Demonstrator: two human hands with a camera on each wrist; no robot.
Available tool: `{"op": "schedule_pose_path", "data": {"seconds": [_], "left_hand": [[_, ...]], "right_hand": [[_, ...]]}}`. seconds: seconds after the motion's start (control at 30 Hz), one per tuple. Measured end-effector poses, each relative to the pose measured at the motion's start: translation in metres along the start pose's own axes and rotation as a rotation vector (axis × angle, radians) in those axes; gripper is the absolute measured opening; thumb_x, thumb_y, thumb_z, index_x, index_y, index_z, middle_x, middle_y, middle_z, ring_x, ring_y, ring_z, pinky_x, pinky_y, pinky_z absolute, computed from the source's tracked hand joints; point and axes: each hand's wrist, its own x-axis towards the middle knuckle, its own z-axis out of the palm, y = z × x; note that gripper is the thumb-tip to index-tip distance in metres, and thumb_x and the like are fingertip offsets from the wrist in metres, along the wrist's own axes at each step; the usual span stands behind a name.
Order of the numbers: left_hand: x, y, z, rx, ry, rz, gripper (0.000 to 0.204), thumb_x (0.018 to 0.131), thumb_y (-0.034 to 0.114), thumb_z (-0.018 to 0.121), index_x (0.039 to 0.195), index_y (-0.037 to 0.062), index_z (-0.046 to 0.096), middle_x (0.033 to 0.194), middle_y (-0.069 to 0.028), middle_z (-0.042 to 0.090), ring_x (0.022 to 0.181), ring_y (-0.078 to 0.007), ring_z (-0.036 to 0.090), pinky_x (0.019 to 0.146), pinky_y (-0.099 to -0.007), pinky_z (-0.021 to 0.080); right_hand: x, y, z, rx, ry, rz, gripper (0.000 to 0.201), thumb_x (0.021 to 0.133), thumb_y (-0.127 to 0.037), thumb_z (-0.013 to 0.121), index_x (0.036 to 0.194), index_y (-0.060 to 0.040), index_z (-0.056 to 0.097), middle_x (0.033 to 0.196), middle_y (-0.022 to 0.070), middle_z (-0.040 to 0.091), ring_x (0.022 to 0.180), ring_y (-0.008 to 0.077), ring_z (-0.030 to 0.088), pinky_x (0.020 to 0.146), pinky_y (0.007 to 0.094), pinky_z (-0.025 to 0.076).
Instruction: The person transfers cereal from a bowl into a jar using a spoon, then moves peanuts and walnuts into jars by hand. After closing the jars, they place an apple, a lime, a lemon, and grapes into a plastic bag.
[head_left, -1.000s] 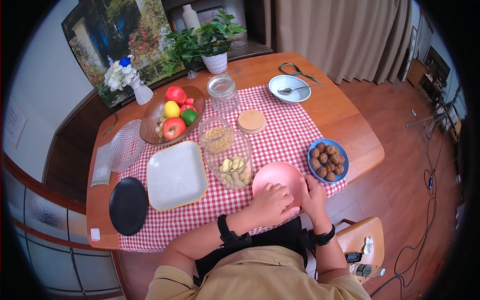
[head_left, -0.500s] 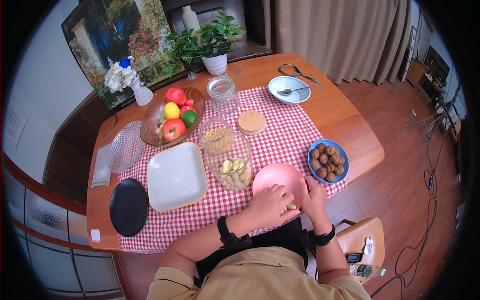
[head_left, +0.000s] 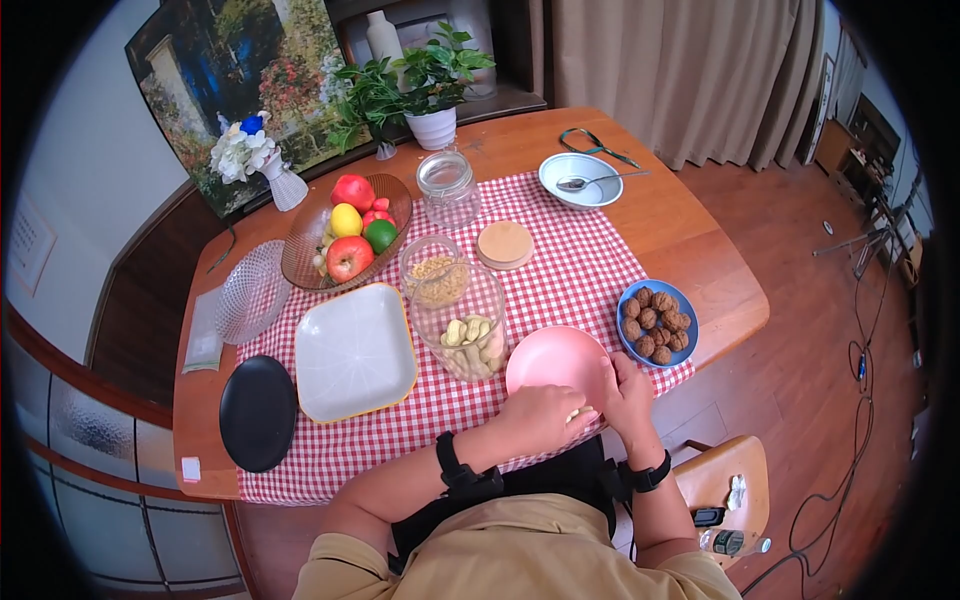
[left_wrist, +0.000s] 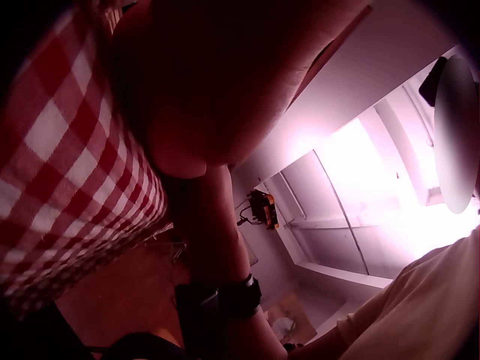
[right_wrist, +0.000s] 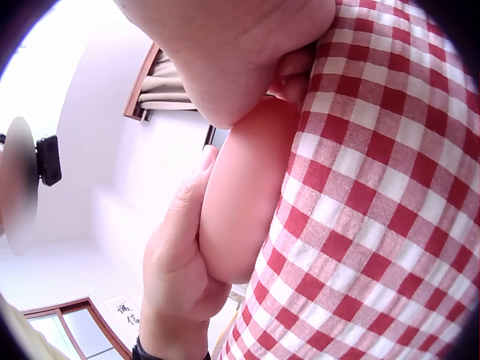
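Note:
A pink bowl (head_left: pixel 562 358) stands on the checked cloth at the table's near edge in the head view. My left hand (head_left: pixel 543 418) reaches over its near side, fingers curled, with pale peanuts (head_left: pixel 577 413) showing between fingers and thumb. My right hand (head_left: pixel 627 402) grips the bowl's right rim, thumb on the upper edge. In the right wrist view the pink bowl (right_wrist: pixel 247 195) shows from the side, with the left hand (right_wrist: pixel 180 255) against it. Close above the left hand's work stands a clear jar of peanuts (head_left: pixel 470 350). The left wrist view is dark, mostly the near hand (left_wrist: pixel 217 82).
A blue bowl of walnuts (head_left: pixel 655 322) stands to the right. Leftward are a white square dish (head_left: pixel 355 350) and a black plate (head_left: pixel 258 412). Farther back are a fruit bowl (head_left: pixel 305 255), a glass jar (head_left: pixel 448 190), a wooden lid (head_left: pixel 505 243) and a white bowl with spoon (head_left: pixel 580 180).
The left hand's fingers have drawn back toward the bowl's near rim and curled more. Peanuts, hidden one second ago, now show at its thumb. The right hand keeps its grip on the rim.

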Motion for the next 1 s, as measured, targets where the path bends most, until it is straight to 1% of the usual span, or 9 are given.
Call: {"op": "schedule_pose_path", "data": {"seconds": [0.23,0.37,0.53,0.67,0.7,0.77,0.8,0.87,1.0], "left_hand": [[0.005,-0.001,-0.001,-0.028,-0.024,-0.137,0.034,0.089,0.035,0.055,0.079,0.0029,0.060,0.079,-0.0153,0.064,0.070,-0.0316,0.062,0.061,-0.0431,0.048],[0.006,-0.001,-0.002,-0.062,0.217,-0.035,0.027,0.088,0.028,0.059,0.080,0.0025,0.058,0.075,-0.0140,0.062,0.068,-0.0308,0.061,0.058,-0.0412,0.047],[0.006,0.018,-0.055,0.016,0.478,0.116,0.017,0.085,0.020,0.063,0.082,0.0041,0.059,0.069,-0.0105,0.058,0.064,-0.0279,0.059,0.056,-0.0374,0.046],[0.003,0.013,-0.113,0.091,0.783,0.027,0.013,0.084,0.017,0.065,0.081,0.0057,0.058,0.069,-0.0104,0.059,0.059,-0.0275,0.059,0.051,-0.0362,0.046],[0.002,0.006,-0.123,0.092,0.781,0.028,0.013,0.084,0.017,0.065,0.081,0.0057,0.058,0.069,-0.0104,0.059,0.059,-0.0275,0.059,0.051,-0.0362,0.046],[0.002,-0.005,-0.140,0.210,0.837,-0.153,0.017,0.086,0.019,0.062,0.080,0.0038,0.058,0.071,-0.0138,0.060,0.061,-0.0318,0.060,0.053,-0.0393,0.046],[0.002,-0.009,-0.144,0.211,0.836,-0.152,0.017,0.086,0.019,0.062,0.080,0.0038,0.058,0.071,-0.0138,0.060,0.061,-0.0318,0.060,0.053,-0.0393,0.046],[0.003,-0.016,-0.147,0.156,0.628,-0.225,0.023,0.089,0.023,0.057,0.078,0.0020,0.057,0.071,-0.0175,0.060,0.063,-0.0361,0.059,0.055,-0.0431,0.045],[0.001,-0.017,-0.146,0.129,0.473,-0.340,0.029,0.090,0.025,0.053,0.074,0.0013,0.057,0.070,-0.0189,0.060,0.064,-0.0375,0.059,0.056,-0.0449,0.044]], "right_hand": [[0.000,0.000,0.000,-0.019,0.001,-0.011,0.027,0.091,-0.026,0.053,0.080,-0.0031,0.062,0.062,0.0194,0.058,0.057,0.0348,0.059,0.051,0.0404,0.043],[0.000,-0.001,-0.001,-0.028,-0.003,-0.006,0.027,0.091,-0.026,0.053,0.078,-0.0028,0.061,0.062,0.0194,0.058,0.057,0.0350,0.059,0.050,0.0409,0.042],[0.000,-0.003,-0.002,-0.023,0.001,-0.013,0.026,0.090,-0.026,0.054,0.080,-0.0030,0.062,0.064,0.0194,0.059,0.057,0.0346,0.059,0.051,0.0404,0.043],[0.000,0.001,-0.001,-0.026,0.001,-0.022,0.026,0.090,-0.026,0.054,0.081,-0.0031,0.063,0.064,0.0192,0.059,0.057,0.0342,0.060,0.051,0.0400,0.043],[0.000,0.000,-0.001,-0.028,0.003,-0.022,0.026,0.090,-0.026,0.054,0.081,-0.0030,0.063,0.064,0.0192,0.059,0.057,0.0340,0.060,0.051,0.0399,0.043],[0.000,0.000,0.000,-0.029,0.007,-0.022,0.026,0.090,-0.026,0.054,0.081,-0.0030,0.063,0.064,0.0191,0.059,0.057,0.0338,0.060,0.051,0.0399,0.043],[0.000,0.000,0.000,-0.016,0.012,-0.023,0.027,0.090,-0.027,0.054,0.080,-0.0029,0.062,0.064,0.0191,0.059,0.057,0.0340,0.059,0.051,0.0401,0.043],[0.000,0.000,0.000,-0.004,0.017,-0.027,0.027,0.090,-0.027,0.054,0.079,-0.0028,0.062,0.063,0.0191,0.059,0.056,0.0342,0.059,0.051,0.0404,0.043],[0.000,0.002,0.001,-0.035,0.001,-0.011,0.030,0.090,-0.028,0.053,0.076,-0.0026,0.060,0.061,0.0191,0.057,0.055,0.0349,0.058,0.050,0.0414,0.042]]}}
